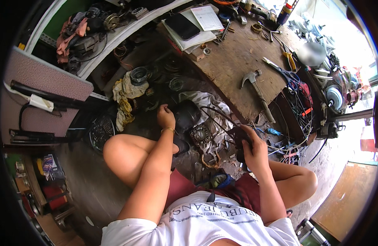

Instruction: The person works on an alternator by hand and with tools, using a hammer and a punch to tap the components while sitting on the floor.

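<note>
My left hand is closed, its fingertips drawn together beside a black rounded motor housing; whatever it may pinch is too small to make out. My right hand wraps around a dark part, mostly hidden by the fingers. A black cable runs from near the housing toward that part. Between my hands, on the floor, lies a round slotted metal motor part with windings. A crumpled whitish cloth spreads behind and beside it.
A low wooden bench carries a hammer, blue-handled scissors, yellow-handled pliers and a black phone. A bowl of small metal parts stands left of my knee. Stained rags and tangled wires surround the floor area.
</note>
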Demonstrator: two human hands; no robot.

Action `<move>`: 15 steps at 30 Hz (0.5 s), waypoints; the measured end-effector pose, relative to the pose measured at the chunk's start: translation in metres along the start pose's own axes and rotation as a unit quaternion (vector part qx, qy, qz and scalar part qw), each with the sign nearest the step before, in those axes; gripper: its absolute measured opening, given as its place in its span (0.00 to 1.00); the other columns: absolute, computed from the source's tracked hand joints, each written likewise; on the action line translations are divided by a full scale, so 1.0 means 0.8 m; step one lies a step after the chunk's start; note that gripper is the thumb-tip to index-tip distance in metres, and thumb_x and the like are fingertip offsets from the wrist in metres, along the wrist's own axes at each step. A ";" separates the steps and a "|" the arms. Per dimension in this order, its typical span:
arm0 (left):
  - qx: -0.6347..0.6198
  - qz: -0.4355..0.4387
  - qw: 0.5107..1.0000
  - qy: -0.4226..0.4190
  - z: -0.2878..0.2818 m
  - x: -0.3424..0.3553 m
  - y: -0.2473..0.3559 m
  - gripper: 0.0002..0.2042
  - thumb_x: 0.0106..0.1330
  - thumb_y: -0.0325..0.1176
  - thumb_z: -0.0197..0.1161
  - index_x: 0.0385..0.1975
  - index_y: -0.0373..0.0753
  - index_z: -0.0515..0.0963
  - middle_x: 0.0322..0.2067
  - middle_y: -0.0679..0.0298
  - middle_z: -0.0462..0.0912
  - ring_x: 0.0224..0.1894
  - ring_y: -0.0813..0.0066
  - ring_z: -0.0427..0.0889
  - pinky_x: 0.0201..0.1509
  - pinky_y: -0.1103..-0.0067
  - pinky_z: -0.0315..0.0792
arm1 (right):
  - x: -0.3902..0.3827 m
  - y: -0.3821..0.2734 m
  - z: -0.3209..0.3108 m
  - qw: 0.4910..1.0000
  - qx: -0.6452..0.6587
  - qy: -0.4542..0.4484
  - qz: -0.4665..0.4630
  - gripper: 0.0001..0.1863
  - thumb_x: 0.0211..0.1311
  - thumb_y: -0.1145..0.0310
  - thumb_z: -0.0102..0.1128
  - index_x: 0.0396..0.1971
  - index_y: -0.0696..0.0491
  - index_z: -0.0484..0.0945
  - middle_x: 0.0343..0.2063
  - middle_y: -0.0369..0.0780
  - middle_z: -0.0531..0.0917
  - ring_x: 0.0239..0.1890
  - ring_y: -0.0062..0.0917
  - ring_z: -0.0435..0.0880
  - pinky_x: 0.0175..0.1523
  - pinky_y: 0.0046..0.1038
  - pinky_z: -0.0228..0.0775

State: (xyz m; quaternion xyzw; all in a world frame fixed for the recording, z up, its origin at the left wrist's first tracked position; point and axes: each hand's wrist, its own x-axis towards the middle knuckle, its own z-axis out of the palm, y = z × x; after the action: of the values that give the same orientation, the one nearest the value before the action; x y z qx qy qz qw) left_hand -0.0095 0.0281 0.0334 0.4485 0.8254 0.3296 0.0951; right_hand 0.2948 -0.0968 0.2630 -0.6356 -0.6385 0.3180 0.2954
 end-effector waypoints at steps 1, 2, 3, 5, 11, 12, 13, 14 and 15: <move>0.007 0.000 1.000 0.002 -0.003 0.002 -0.002 0.08 0.62 0.30 0.55 0.36 0.41 0.80 0.36 0.52 0.83 0.40 0.49 0.81 0.42 0.65 0.75 | -0.002 0.006 0.005 1.000 0.012 0.011 -0.002 0.22 0.56 0.79 0.53 0.53 0.52 0.73 0.46 0.49 0.80 0.47 0.45 0.80 0.49 0.35 0.73; 0.006 0.001 1.000 0.003 -0.007 0.004 -0.004 0.08 0.62 0.29 0.55 0.36 0.41 0.80 0.36 0.52 0.83 0.40 0.50 0.81 0.42 0.65 0.74 | -0.002 0.012 0.012 0.999 0.024 0.022 -0.004 0.22 0.56 0.79 0.53 0.53 0.52 0.73 0.46 0.49 0.80 0.48 0.44 0.80 0.49 0.35 0.73; 0.006 0.004 1.000 0.005 -0.014 0.004 -0.007 0.08 0.62 0.29 0.54 0.36 0.41 0.80 0.36 0.52 0.83 0.40 0.50 0.81 0.42 0.65 0.74 | 0.000 0.026 0.030 0.999 0.034 0.030 -0.018 0.21 0.56 0.80 0.52 0.52 0.53 0.73 0.44 0.47 0.81 0.46 0.43 0.81 0.49 0.34 0.74; 0.006 0.013 1.000 -0.009 -0.005 0.005 0.004 0.07 0.63 0.29 0.54 0.36 0.42 0.80 0.36 0.53 0.82 0.38 0.51 0.81 0.40 0.63 0.74 | 0.002 0.075 0.071 0.997 -0.039 0.016 -0.061 0.21 0.54 0.79 0.54 0.50 0.52 0.75 0.42 0.47 0.81 0.41 0.41 0.81 0.46 0.32 0.74; -0.006 0.032 0.999 -0.028 0.002 0.004 0.012 0.08 0.64 0.28 0.53 0.37 0.38 0.79 0.38 0.53 0.82 0.42 0.53 0.80 0.46 0.65 0.73 | -0.032 0.227 0.170 0.925 -0.338 -0.144 -0.098 0.40 0.55 0.63 0.59 0.69 0.34 0.54 0.60 0.48 0.66 0.55 0.46 0.69 0.57 0.50 0.62; -0.007 0.038 0.999 -0.030 -0.002 0.006 0.006 0.08 0.64 0.28 0.53 0.39 0.38 0.79 0.39 0.54 0.81 0.42 0.53 0.80 0.46 0.65 0.73 | -0.035 0.224 0.175 0.924 -0.330 -0.178 -0.072 0.38 0.55 0.61 0.59 0.68 0.36 0.58 0.62 0.48 0.65 0.57 0.44 0.69 0.55 0.50 0.64; -0.015 0.039 0.998 -0.044 -0.005 0.008 -0.001 0.08 0.65 0.30 0.53 0.39 0.38 0.79 0.40 0.53 0.80 0.43 0.53 0.80 0.47 0.65 0.73 | -0.036 0.219 0.176 0.930 -0.298 -0.212 -0.044 0.35 0.55 0.61 0.59 0.66 0.38 0.61 0.60 0.47 0.68 0.55 0.44 0.72 0.52 0.48 0.67; -0.023 0.040 0.997 -0.060 -0.007 0.013 -0.005 0.09 0.65 0.31 0.53 0.40 0.38 0.78 0.42 0.52 0.79 0.44 0.52 0.79 0.47 0.65 0.73 | -0.036 0.215 0.176 0.933 -0.264 -0.245 -0.015 0.33 0.56 0.61 0.59 0.64 0.41 0.64 0.58 0.47 0.71 0.53 0.43 0.76 0.50 0.47 0.70; 0.010 0.042 0.996 -0.082 -0.009 0.018 -0.009 0.09 0.65 0.33 0.54 0.40 0.38 0.78 0.44 0.52 0.78 0.45 0.51 0.79 0.48 0.64 0.73 | -0.037 0.211 0.173 0.932 -0.236 -0.275 -0.016 0.30 0.56 0.61 0.58 0.62 0.43 0.66 0.54 0.47 0.74 0.50 0.42 0.78 0.48 0.46 0.71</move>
State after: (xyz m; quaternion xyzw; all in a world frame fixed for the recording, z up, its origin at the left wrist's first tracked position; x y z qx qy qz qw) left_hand -0.0262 0.0338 0.0360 0.5093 0.7985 0.2868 0.1444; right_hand 0.2926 -0.1327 0.0458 -0.5643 -0.7615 0.3157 -0.0451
